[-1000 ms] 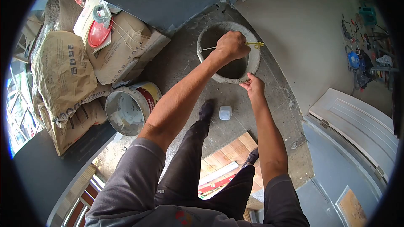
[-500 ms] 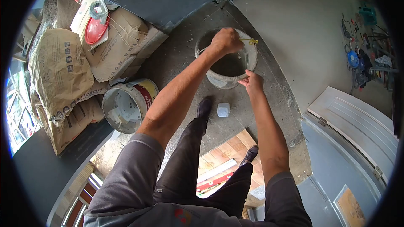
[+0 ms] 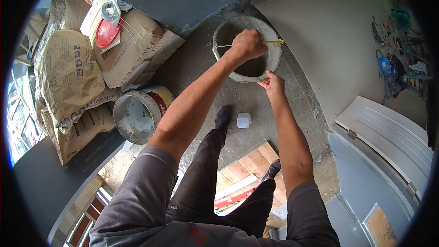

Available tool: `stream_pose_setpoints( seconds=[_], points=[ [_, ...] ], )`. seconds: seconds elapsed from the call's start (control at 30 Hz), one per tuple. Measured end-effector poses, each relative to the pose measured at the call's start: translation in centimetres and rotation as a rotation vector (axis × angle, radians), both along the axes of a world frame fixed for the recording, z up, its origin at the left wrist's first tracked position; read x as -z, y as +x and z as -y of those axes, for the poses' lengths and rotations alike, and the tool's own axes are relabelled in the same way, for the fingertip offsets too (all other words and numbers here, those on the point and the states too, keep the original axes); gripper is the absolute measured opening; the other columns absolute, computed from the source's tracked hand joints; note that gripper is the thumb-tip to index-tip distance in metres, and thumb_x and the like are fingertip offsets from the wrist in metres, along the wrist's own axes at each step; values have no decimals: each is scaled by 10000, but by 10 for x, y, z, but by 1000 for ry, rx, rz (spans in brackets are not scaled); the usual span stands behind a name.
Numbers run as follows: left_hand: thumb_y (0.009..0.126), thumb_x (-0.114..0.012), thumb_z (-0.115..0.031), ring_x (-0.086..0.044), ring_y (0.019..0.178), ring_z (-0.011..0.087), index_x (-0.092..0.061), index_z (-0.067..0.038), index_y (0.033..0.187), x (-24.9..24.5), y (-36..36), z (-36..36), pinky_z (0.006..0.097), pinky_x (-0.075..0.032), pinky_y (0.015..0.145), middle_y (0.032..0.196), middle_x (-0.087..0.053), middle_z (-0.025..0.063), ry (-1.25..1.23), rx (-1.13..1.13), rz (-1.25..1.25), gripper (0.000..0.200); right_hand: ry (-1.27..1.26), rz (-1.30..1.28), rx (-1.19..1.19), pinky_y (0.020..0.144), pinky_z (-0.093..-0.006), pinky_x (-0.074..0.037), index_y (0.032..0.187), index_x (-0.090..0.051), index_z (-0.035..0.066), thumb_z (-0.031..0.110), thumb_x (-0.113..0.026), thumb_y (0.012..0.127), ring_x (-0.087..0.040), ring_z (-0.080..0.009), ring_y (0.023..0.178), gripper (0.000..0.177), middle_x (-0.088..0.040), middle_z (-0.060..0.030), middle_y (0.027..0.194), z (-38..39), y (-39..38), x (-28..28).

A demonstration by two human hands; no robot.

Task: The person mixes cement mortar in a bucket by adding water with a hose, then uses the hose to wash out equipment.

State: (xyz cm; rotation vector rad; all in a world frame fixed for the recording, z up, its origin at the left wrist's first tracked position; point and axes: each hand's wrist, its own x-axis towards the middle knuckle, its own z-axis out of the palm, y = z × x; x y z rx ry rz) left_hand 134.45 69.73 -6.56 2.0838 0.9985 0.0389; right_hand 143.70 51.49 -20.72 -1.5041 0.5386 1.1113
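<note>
A bucket (image 3: 274, 58) crusted with dried cement is in front of me, its round mouth facing up toward the camera. Across the mouth runs its thin handle (image 3: 224, 45), with a yellow tie (image 3: 275, 42) at the right end. My left hand (image 3: 249, 44) is closed around the middle of that handle. Down at the near rim, my right hand (image 3: 273, 85) grips the edge, thumb on top and fingers below. The bucket's inside is dark and partly covered by my left hand and forearm.
A small white container (image 3: 243, 120) stands on the concrete floor near my foot. To the left are a paint bucket (image 3: 157, 102) lying tilted and stacked cement bags (image 3: 75, 77) with a red lid (image 3: 108, 32). Tools and cables (image 3: 386, 66) lie far right, beyond a white door (image 3: 388, 130).
The bucket has tipped so that its near outer wall, visible before, is mostly out of sight below the rim. Both hands keep their hold, the right slightly higher in view.
</note>
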Motion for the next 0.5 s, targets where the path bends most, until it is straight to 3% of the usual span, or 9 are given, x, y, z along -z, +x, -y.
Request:
stream_pose_setpoints(
  seconds=[0.2, 0.5],
  points=[
    [700, -603, -208, -684, 815, 354, -735, -43, 879, -7, 6, 29, 430, -539, 756, 813, -686, 206, -47, 40, -9, 277, 74, 0, 12, 806, -548, -569, 1004, -572, -74, 78, -628, 905, -549, -242, 702, 190, -507, -109, 798, 53, -4, 6],
    [691, -609, -188, -688, 817, 344, -738, -40, 895, 16, 2, 57, 415, -541, 760, 818, -689, 203, -158, 49, -18, 282, -43, 12, -21, 790, -539, -580, 1006, -564, -85, 66, -623, 900, -573, -263, 730, 194, -539, -149, 851, 98, -6, -8]
  ],
)
